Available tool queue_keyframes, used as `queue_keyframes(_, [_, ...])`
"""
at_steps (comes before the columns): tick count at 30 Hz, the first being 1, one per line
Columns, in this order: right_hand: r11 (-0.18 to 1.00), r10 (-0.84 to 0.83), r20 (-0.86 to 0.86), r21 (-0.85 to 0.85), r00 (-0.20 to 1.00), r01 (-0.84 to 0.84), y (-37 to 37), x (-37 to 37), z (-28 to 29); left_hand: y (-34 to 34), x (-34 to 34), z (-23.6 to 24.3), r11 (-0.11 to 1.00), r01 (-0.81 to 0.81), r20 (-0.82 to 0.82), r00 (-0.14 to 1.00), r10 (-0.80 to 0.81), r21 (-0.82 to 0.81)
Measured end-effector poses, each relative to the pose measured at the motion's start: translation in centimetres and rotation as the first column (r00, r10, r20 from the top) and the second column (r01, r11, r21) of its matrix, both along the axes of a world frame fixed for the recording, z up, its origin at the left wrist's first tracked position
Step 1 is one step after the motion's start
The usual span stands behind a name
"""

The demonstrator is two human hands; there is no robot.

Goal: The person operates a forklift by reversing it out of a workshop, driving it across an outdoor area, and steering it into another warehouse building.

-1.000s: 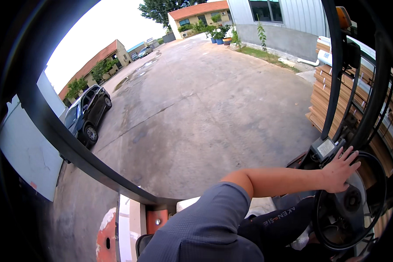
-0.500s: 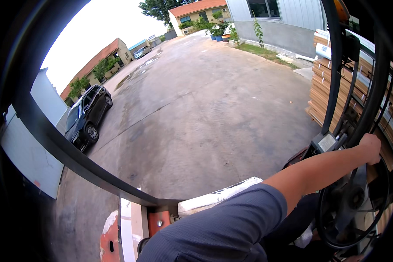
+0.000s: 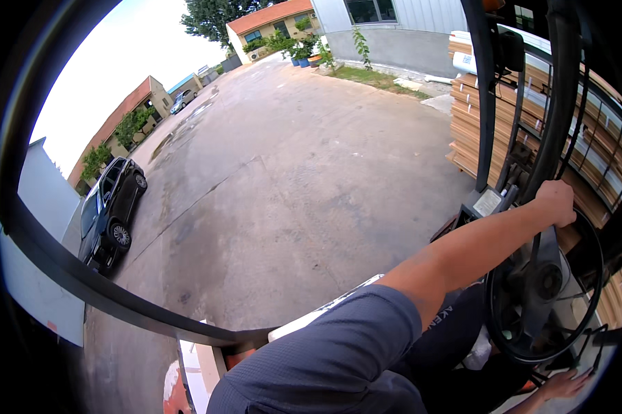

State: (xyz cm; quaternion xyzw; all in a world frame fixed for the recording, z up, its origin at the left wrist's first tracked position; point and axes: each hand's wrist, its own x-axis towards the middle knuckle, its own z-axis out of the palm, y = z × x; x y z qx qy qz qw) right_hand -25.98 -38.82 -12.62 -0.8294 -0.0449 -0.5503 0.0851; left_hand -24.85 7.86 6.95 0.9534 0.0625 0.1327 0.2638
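My left arm, in a dark grey short sleeve, reaches across to a black steering wheel [image 3: 596,303] at the right. My left hand [image 3: 557,203] is closed round the wheel's far rim. Low at the right edge, my right hand [image 3: 565,384] shows below the wheel, palm partly up and fingers stretched out. Thin black levers [image 3: 596,348] stand close to those fingers; whether they touch, I cannot tell. Part of the wheel's hub [image 3: 547,281] and spokes shows beneath my left forearm.
Dark cab posts [image 3: 487,103] frame the view. Beyond the mast-like bars on the right stands a tall stack of brown boards [image 3: 483,117]. A black car [image 3: 114,207] is parked at the left on the concrete yard [image 3: 290,193]. A grey building [image 3: 401,52] and potted plants stand farther off.
The view has turned to the right, so the car, yard and stack sit farther left. My left hand still grips the wheel. My right hand has come into sight at the lower right.
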Motion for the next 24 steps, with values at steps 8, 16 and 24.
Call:
queue_keyframes(8, [0.934,0.25,0.024,0.256,0.968,-0.248,7.6,4.2,1.0,2.4,5.8,1.7,0.993,0.029,-0.106,0.994,-0.017,0.115])
queue_keyframes(16, [0.865,0.29,0.038,0.416,0.956,-0.279,7.7,6.3,2.5,-1.8,10.8,4.2,0.991,0.058,-0.113,0.993,-0.044,0.12])
queue_keyframes(24, [0.856,0.339,-0.013,0.418,0.941,-0.303,6.3,5.8,4.2,-12.2,12.1,6.2,0.954,0.19,0.009,0.98,-0.197,0.232])
